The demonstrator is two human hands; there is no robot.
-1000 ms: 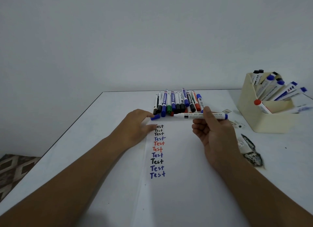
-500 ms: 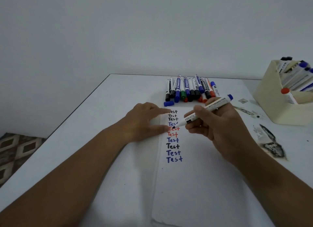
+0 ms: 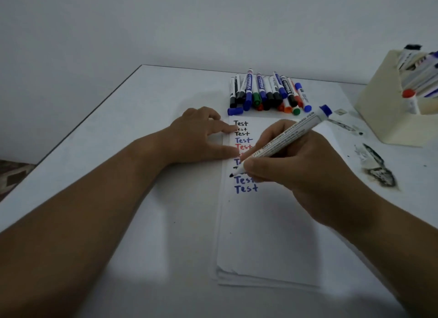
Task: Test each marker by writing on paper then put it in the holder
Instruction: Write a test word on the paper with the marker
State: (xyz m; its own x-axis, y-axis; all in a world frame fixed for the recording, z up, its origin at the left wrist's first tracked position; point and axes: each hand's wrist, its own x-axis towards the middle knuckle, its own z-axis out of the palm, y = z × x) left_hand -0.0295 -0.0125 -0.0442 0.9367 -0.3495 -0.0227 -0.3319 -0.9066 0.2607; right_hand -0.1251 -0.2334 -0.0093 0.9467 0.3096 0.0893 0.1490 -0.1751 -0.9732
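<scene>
My right hand [image 3: 291,168] grips an uncapped white marker with a blue end [image 3: 288,137], its dark tip down over the left part of the paper [image 3: 265,234], among the lower written words. A column of "Test" words in black, blue and red runs down the sheet. My left hand [image 3: 201,137] rests flat on the paper's left edge, fingers spread. A loose blue cap [image 3: 235,111] lies just above the paper. Several capped markers [image 3: 267,92] lie in a row beyond it. The beige holder [image 3: 384,118] with several markers stands at the right.
Dark ink smudges and scraps [image 3: 376,168] mark the white table [image 3: 113,137] between the paper and the holder. The table's left edge runs diagonally, with patterned floor [image 3: 11,178] below it. A plain wall stands behind.
My right hand turned the marker from level to tip-down and brought it toward the lower words. My left hand let the blue cap lie above the paper and settled on the sheet's edge. The view shifted left.
</scene>
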